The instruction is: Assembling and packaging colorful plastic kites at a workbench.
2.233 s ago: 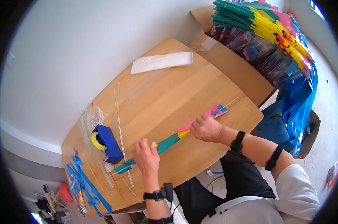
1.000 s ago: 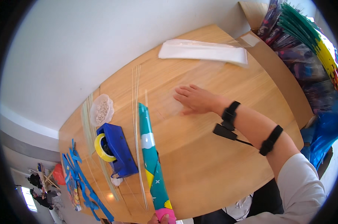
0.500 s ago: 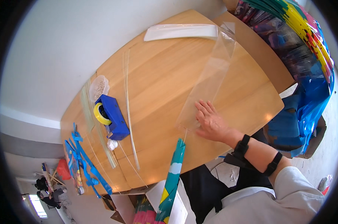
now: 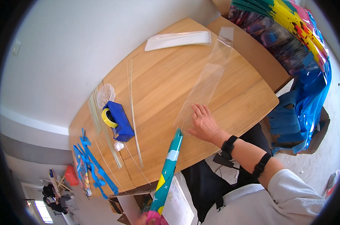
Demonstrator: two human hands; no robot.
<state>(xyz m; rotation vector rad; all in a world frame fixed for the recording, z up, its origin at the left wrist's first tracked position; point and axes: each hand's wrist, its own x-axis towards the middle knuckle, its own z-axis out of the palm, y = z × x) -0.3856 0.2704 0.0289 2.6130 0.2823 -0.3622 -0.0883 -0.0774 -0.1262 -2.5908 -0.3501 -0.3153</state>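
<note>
A long clear plastic sleeve [image 4: 204, 84] lies slantwise on the wooden table. My right hand [image 4: 204, 123] rests at its near end with fingers stretched out, the thumb beside the sleeve's mouth. A slim rolled sheet [image 4: 171, 157], glossy teal with white, yellow and pink print, points up from the lower edge. Its tip meets the sleeve's near end; whether it has gone inside I cannot tell. At the bottom edge my left hand [image 4: 143, 219] is closed around the roll's pink lower part, mostly cut off by the frame.
A stack of clear sleeves [image 4: 177, 40] lies at the far side. To the left are a blue tape dispenser [image 4: 121, 122], a bowl of small pale pieces [image 4: 105, 94], thin rods [image 4: 132, 112] and blue ribbons [image 4: 96, 168]. A box of colourful rolls [image 4: 290, 22] stands right.
The roll has moved up, its tip now at the sleeve's mouth. My left hand has come into view at the bottom. The whole view has shifted slightly.
</note>
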